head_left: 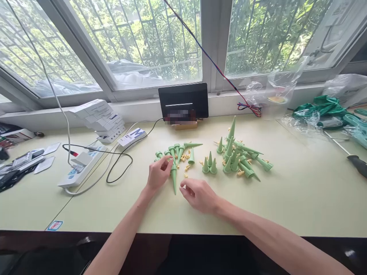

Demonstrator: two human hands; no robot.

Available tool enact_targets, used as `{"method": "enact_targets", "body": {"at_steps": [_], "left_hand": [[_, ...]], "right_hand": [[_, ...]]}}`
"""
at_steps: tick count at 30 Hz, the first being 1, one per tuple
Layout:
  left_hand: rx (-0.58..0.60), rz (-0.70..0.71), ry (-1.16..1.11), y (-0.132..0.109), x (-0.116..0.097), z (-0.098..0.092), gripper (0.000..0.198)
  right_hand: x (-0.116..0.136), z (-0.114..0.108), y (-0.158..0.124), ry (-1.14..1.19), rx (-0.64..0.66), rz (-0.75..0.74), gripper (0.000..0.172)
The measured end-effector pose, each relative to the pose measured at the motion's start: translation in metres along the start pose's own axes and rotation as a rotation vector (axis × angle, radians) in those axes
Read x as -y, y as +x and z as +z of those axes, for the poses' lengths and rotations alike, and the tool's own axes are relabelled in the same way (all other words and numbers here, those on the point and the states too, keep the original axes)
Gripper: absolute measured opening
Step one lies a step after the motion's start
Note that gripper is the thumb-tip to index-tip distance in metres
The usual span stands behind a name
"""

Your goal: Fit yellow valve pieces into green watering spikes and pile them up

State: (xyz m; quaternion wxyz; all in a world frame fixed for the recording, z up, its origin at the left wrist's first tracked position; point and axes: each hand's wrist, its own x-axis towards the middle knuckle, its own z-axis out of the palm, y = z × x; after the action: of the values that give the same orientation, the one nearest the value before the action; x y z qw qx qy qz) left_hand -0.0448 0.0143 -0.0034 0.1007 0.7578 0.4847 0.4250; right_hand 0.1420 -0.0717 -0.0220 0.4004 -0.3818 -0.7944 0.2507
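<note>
My left hand is closed, with thumb and fingertips at the capped end of a green plastic spike whose tip points toward me. Just right of it is my right hand, fingers curled and thumb close to the index finger; whatever may be between them is hidden. A small yellow valve piece lies beyond its fingertips. Behind my left hand, several green spikes with caps are grouped beside scattered yellow pieces. A green cone stands there, and three more cones stand upright to the right.
A larger heap of green spikes spreads on the right. A tablet leans at the window. On the left are a power strip, cables, a small white box and stacked boxes. A screwdriver lies far right.
</note>
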Motion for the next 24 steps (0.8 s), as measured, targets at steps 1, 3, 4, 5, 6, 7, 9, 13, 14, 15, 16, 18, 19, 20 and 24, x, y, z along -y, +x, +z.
{"method": "enact_targets", "body": {"at_steps": [1,3,4,5,6,7,9,13,14,15,16,18,19,20,24], "left_hand": [[0.005,0.001,-0.010,-0.001,0.001,0.000,0.012],[0.012,-0.002,-0.029,-0.002,0.000,0.000,0.011],[0.023,-0.002,-0.038,-0.002,0.000,0.000,0.011],[0.040,0.002,-0.045,-0.002,0.000,0.000,0.011],[0.059,0.007,-0.051,-0.003,-0.001,0.000,0.012],[0.080,0.014,-0.055,-0.003,-0.001,0.000,0.013],[0.119,0.031,-0.053,-0.005,-0.001,0.001,0.015],[0.186,0.057,0.000,-0.007,-0.002,0.002,0.019],[0.200,0.051,0.018,-0.007,-0.003,0.001,0.019],[0.211,0.040,0.036,-0.007,-0.003,0.001,0.020],[0.217,0.025,0.053,-0.007,-0.003,0.001,0.020],[0.212,-0.007,0.078,-0.007,-0.003,0.000,0.021],[0.204,-0.020,0.088,-0.007,-0.003,-0.001,0.021],[0.197,-0.028,0.099,-0.007,-0.003,-0.001,0.022],[0.206,-0.045,0.153,-0.007,-0.001,-0.001,0.023]], "right_hand": [[-0.002,0.000,0.000,-0.018,-0.008,0.018,0.010],[-0.005,-0.002,0.002,-0.073,-0.051,0.060,0.011],[-0.006,-0.002,0.003,-0.097,-0.074,0.079,0.012],[-0.007,-0.003,0.004,-0.118,-0.099,0.101,0.012],[-0.008,-0.004,0.005,-0.136,-0.114,0.120,0.013],[-0.009,-0.005,0.006,-0.152,-0.121,0.136,0.014],[-0.011,-0.006,0.007,-0.181,-0.124,0.167,0.019],[-0.015,-0.007,0.010,-0.218,-0.071,0.214,0.030],[-0.015,-0.007,0.010,-0.226,-0.052,0.219,0.032],[-0.016,-0.007,0.010,-0.233,-0.034,0.220,0.033],[-0.016,-0.007,0.010,-0.240,-0.021,0.216,0.033],[-0.017,-0.006,0.009,-0.257,0.002,0.201,0.031],[-0.017,-0.006,0.009,-0.266,0.012,0.191,0.028],[-0.017,-0.006,0.009,-0.275,0.021,0.183,0.025],[-0.017,-0.006,0.009,-0.306,0.046,0.166,0.018]]}}
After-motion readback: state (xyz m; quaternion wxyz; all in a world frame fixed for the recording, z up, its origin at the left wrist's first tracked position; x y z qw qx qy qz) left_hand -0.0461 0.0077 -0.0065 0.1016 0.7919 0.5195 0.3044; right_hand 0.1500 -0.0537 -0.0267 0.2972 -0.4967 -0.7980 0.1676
